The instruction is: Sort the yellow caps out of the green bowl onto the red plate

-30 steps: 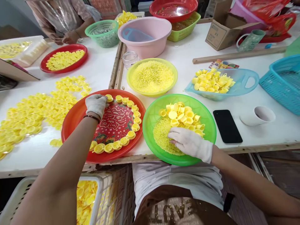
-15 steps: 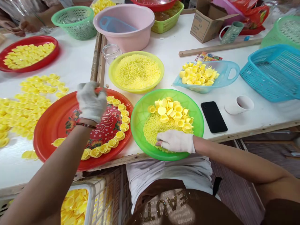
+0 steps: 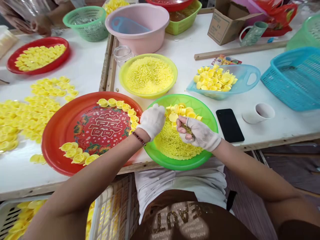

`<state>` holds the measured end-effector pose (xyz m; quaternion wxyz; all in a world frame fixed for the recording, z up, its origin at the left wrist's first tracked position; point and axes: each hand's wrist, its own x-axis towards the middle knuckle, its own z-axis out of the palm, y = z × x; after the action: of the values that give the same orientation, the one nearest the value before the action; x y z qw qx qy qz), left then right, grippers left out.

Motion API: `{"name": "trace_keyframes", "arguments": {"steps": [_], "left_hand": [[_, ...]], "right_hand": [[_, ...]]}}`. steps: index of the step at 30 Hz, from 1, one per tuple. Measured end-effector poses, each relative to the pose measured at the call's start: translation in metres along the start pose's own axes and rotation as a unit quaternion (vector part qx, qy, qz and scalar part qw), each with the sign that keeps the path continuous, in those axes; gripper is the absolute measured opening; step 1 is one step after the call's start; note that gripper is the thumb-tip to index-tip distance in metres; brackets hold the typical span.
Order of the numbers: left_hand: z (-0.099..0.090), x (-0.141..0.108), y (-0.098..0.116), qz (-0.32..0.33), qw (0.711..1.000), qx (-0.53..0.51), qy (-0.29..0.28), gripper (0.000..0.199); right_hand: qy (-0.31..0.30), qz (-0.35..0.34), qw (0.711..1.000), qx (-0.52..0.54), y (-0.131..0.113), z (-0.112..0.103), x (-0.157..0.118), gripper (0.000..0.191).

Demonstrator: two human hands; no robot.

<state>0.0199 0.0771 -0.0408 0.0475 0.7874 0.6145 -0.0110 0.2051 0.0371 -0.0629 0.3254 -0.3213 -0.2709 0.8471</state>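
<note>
My left hand (image 3: 153, 120), in a white fingerless glove, is over the left side of the green plate (image 3: 211, 125). Its fingers curl inward and whatever they hold is hidden. My right hand (image 3: 197, 133), gloved too, is cupped above the plate, its fingers closed around small yellow beads. A heap of yellow beads (image 3: 177, 146) covers the plate's lower part, with small yellow plastic cups (image 3: 173, 116) piled behind it. To the left, a red tray (image 3: 56, 123) with a printed centre carries a curved row of these cups (image 3: 119, 104) along its edge, partly covered by my left forearm.
Behind the plate stands a yellow bowl (image 3: 150, 76) of beads. A blue scoop (image 3: 240, 80) holds more cups. A black phone (image 3: 230, 125), a white paper cup (image 3: 258, 113) and a blue basket (image 3: 295, 78) stand right. Loose cups (image 3: 37, 115) cover the left table. Another person's hands (image 3: 41, 25) are at the far left.
My left hand has moved right, from over the red tray to the green plate. My right hand has lifted out of the bead heap with beads in it. The view has shifted slightly.
</note>
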Motion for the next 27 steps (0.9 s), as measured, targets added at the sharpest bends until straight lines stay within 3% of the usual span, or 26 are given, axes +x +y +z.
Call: {"name": "trace_keyframes", "arguments": {"steps": [5,10,14,16,18,21,23,25,27], "left_hand": [[0.008,0.002,-0.004,-0.002,0.999,0.036,0.003,0.026],[0.015,0.013,0.003,0.008,1.000,0.018,-0.021,0.026],[0.001,-0.008,0.000,-0.010,0.998,-0.022,0.051,0.014],[-0.005,-0.024,-0.002,-0.028,0.990,-0.127,0.058,0.009],[-0.005,-0.038,-0.001,-0.043,0.947,-0.317,0.013,0.013],[0.005,-0.051,0.008,-0.071,0.801,-0.589,-0.079,0.027],[0.013,-0.055,0.014,-0.086,0.727,-0.673,-0.107,0.032],[0.019,-0.057,0.019,-0.093,0.692,-0.707,-0.112,0.033],[0.023,-0.058,0.020,-0.095,0.675,-0.723,-0.113,0.031]], "right_hand": [[-0.012,-0.033,0.999,-0.012,-0.005,0.008,-0.001,0.041],[0.022,-0.073,0.997,-0.010,-0.007,0.007,-0.001,0.045],[0.044,-0.092,0.995,0.009,-0.009,0.006,-0.002,0.044],[0.044,-0.117,0.992,0.014,-0.010,0.009,-0.002,0.044],[0.047,-0.159,0.986,0.017,-0.012,0.015,-0.002,0.043],[0.060,-0.230,0.971,0.019,-0.012,0.028,-0.001,0.043],[0.073,-0.266,0.961,0.008,-0.009,0.036,0.000,0.043],[0.083,-0.296,0.951,-0.012,-0.005,0.041,0.003,0.044],[0.085,-0.316,0.944,-0.028,-0.001,0.042,0.005,0.044]]}}
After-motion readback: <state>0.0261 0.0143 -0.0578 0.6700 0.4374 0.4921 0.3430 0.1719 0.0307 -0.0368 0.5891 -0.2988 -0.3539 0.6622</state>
